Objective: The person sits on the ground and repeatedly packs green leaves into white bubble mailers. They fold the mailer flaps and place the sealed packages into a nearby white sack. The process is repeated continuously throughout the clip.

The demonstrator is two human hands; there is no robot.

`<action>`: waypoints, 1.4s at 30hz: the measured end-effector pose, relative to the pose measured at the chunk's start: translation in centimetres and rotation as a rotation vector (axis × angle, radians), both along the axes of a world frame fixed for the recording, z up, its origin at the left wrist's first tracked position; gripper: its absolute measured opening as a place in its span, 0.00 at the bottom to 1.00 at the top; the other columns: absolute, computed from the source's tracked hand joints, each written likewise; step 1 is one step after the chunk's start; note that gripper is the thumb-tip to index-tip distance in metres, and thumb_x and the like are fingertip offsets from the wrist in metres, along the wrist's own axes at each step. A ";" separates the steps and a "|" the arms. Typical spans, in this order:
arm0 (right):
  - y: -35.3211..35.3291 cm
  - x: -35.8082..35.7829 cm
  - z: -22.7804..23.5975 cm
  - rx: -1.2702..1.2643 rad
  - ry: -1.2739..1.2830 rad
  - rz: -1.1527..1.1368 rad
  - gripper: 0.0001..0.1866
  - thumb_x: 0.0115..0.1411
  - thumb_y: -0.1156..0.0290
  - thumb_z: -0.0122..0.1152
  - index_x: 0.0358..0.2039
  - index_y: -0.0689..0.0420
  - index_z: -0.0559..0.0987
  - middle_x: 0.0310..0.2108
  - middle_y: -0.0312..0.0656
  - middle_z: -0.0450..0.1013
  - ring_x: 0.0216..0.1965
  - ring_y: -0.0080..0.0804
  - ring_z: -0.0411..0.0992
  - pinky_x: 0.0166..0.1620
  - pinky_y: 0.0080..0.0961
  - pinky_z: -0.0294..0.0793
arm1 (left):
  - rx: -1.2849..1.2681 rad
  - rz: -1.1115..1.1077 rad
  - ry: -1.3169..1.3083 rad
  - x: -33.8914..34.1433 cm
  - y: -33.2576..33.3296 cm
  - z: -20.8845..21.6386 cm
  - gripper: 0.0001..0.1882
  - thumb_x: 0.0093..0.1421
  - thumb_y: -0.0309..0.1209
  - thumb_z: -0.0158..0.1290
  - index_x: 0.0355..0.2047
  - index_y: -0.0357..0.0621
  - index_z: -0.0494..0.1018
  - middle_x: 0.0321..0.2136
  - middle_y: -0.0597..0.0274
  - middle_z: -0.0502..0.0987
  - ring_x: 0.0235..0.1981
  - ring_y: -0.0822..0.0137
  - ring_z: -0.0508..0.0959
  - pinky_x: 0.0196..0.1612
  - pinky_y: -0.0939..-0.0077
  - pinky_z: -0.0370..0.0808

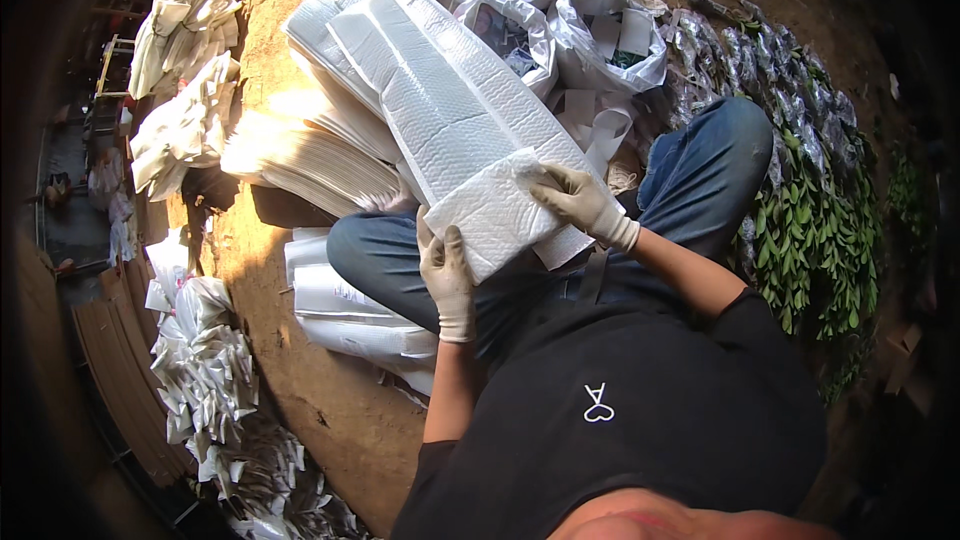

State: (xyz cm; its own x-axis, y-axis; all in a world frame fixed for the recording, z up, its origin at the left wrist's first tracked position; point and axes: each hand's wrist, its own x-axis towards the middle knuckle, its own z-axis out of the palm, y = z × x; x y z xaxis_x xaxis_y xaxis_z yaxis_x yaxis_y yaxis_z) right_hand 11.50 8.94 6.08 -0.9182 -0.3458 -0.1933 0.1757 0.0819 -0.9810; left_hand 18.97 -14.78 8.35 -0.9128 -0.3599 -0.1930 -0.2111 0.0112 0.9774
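1. Left hand (447,275) pinches the left edge of the white quilted sheet (485,220), thumb against fingers; right hand (585,205) pinches its right edge; fingertips underneath are hard to make out;
2. The sheet lies between the bent knees (745,135), right of a cream stack (310,160);
3. Hold both edges level; a light, even pinch limits wrinkles.

- The folded sheet (485,215) was white with a dimpled pattern.
- The far padded sheets (430,90) were white, greyish in shade, with a quilted pattern.
- The left hand (447,280) and right hand (583,202) were gloved in off-white.
- The trousers (700,165) were faded blue.
- The shirt (690,390) was black with a white emblem.
- The leafy bundles (810,240) on the right were green.
- The floor (340,410) was brown.
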 end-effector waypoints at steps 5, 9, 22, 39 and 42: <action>-1.4 -1.5 -2.6 0.185 -0.093 -0.078 0.33 0.65 0.63 0.61 0.67 0.63 0.64 0.54 0.48 0.75 0.53 0.27 0.72 0.57 0.23 0.70 | 0.395 0.139 -0.348 -1.0 -0.2 -6.1 0.13 0.64 0.34 0.62 0.37 0.35 0.77 0.34 0.64 0.79 0.32 0.75 0.76 0.38 0.79 0.75; -1.1 -3.0 -5.4 0.204 -0.273 -0.080 0.38 0.64 0.60 0.65 0.69 0.62 0.61 0.51 0.44 0.74 0.47 0.26 0.73 0.51 0.25 0.73 | 0.366 0.147 -0.335 -0.5 0.4 -6.7 0.17 0.63 0.31 0.62 0.47 0.34 0.72 0.42 0.60 0.78 0.40 0.70 0.78 0.44 0.78 0.75; 0.3 -6.4 -3.2 0.667 0.438 -0.099 0.28 0.59 0.54 0.68 0.58 0.50 0.77 0.54 0.46 0.74 0.52 0.49 0.73 0.56 0.40 0.72 | 0.679 -0.128 -0.205 -9.7 -5.7 -5.3 0.14 0.63 0.32 0.61 0.44 0.35 0.75 0.36 0.64 0.79 0.35 0.71 0.79 0.40 0.75 0.79; -4.5 -10.0 -6.1 0.575 0.314 0.189 0.27 0.64 0.70 0.55 0.63 0.33 0.72 0.54 0.44 0.75 0.51 0.43 0.76 0.53 0.36 0.75 | 0.449 0.144 0.158 -11.6 -6.0 -6.2 0.19 0.57 0.21 0.64 0.49 0.39 0.75 0.44 0.64 0.78 0.42 0.70 0.77 0.48 0.73 0.75; -2.7 -7.2 -6.9 0.605 0.251 0.251 0.26 0.64 0.74 0.52 0.61 0.36 0.75 0.55 0.43 0.75 0.53 0.43 0.75 0.54 0.36 0.74 | 0.394 0.082 0.187 -9.4 -4.2 -8.0 0.25 0.57 0.18 0.62 0.55 0.39 0.72 0.52 0.62 0.76 0.50 0.68 0.74 0.55 0.71 0.72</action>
